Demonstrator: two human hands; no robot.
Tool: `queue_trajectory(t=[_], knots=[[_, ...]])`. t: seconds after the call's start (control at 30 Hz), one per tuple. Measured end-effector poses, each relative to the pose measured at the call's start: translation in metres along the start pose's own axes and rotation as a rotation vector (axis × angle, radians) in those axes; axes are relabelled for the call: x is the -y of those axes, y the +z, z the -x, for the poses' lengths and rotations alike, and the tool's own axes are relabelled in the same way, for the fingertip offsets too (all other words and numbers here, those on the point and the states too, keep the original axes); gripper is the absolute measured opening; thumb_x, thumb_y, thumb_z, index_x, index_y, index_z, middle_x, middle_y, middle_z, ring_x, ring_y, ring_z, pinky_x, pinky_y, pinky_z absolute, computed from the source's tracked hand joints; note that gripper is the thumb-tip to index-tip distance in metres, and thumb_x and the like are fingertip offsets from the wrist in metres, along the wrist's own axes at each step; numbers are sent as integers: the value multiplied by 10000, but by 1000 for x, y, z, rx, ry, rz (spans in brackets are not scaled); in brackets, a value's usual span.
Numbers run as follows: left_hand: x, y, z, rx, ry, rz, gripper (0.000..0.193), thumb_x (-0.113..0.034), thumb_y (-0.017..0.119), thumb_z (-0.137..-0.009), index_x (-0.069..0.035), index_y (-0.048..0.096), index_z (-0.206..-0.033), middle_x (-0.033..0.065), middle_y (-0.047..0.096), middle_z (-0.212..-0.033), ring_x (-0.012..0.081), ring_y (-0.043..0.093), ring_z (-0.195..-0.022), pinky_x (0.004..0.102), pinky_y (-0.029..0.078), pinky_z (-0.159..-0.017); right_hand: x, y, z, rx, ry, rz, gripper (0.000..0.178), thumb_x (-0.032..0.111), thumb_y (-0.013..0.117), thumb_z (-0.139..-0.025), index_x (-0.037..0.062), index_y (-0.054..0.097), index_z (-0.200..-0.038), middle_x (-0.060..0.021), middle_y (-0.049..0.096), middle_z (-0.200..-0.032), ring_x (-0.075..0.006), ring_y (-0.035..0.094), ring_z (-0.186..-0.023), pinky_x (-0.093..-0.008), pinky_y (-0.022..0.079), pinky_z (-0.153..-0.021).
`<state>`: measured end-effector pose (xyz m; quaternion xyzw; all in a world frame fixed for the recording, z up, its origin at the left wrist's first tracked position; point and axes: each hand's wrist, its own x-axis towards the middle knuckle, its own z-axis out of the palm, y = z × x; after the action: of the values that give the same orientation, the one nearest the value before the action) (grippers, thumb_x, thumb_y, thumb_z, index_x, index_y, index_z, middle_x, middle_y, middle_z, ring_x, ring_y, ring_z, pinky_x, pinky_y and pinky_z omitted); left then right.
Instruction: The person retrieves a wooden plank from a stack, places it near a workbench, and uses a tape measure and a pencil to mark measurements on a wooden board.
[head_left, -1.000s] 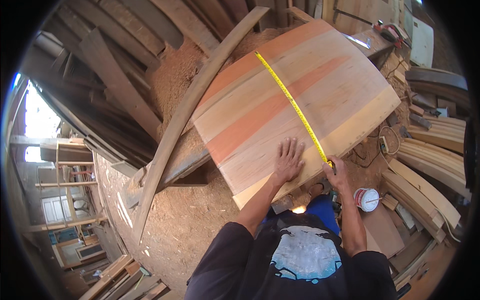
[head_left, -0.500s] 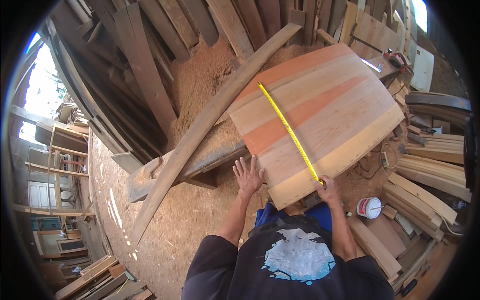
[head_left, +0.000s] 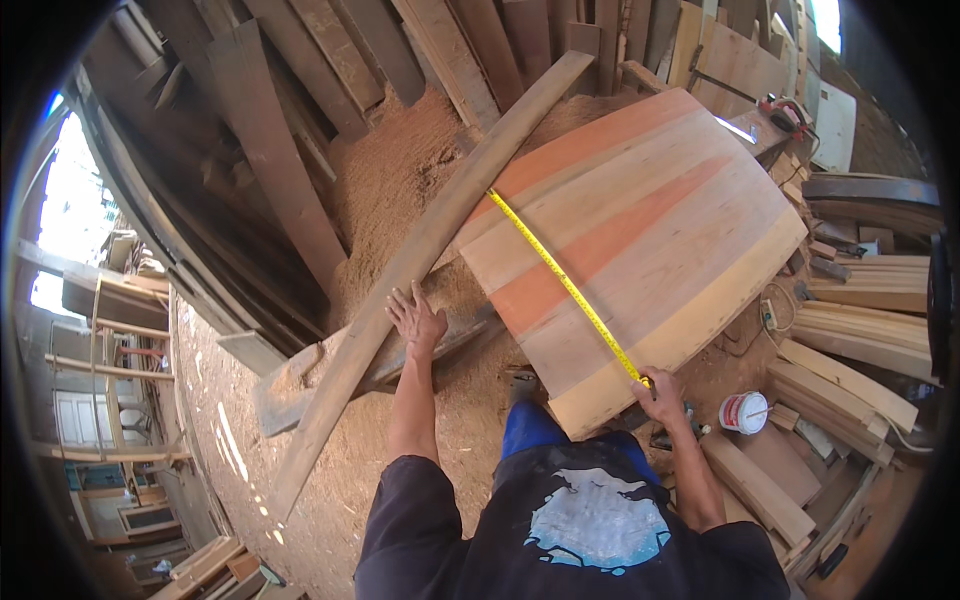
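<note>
A wide wooden panel (head_left: 690,220), joined from pale, yellowish and reddish boards, lies in front of me. Across it stretches a yellow tape measure (head_left: 565,282), its far end near the panel's upper left edge. My right hand (head_left: 662,397) grips the tape's case at the near edge, and the fingers partly hide the case. Over to the left, my left hand (head_left: 417,320) has its fingers spread, at the edge of a long curved plank (head_left: 450,205). Whether it touches the plank I cannot tell.
Under the curved plank is a sawdust-covered beam (head_left: 300,385). Behind rise a sawdust heap (head_left: 390,160) and leaning boards (head_left: 280,150). To the right are a white bucket (head_left: 744,412), stacked timber (head_left: 850,390) and a red-and-black power tool (head_left: 785,115).
My left hand has left the panel's left edge and moved up and left to the curved plank. The tape's far end has shifted left and nearer; my right hand still holds its case.
</note>
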<state>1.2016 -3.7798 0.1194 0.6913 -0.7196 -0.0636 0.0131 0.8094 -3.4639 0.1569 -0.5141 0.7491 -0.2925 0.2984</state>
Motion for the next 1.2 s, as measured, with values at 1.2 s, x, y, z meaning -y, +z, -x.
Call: queue_trajectory(t=[1.2], knots=[[56, 1, -190, 103, 60, 3, 1072, -419, 741, -737, -198, 102, -1569, 303, 189, -1551, 474, 175, -1437, 605, 131, -1153, 99, 72, 6, -58, 155, 14, 401, 311, 609, -816, -23, 657, -1032, -227, 641, -877, -395, 598, -851, -453, 473, -773]])
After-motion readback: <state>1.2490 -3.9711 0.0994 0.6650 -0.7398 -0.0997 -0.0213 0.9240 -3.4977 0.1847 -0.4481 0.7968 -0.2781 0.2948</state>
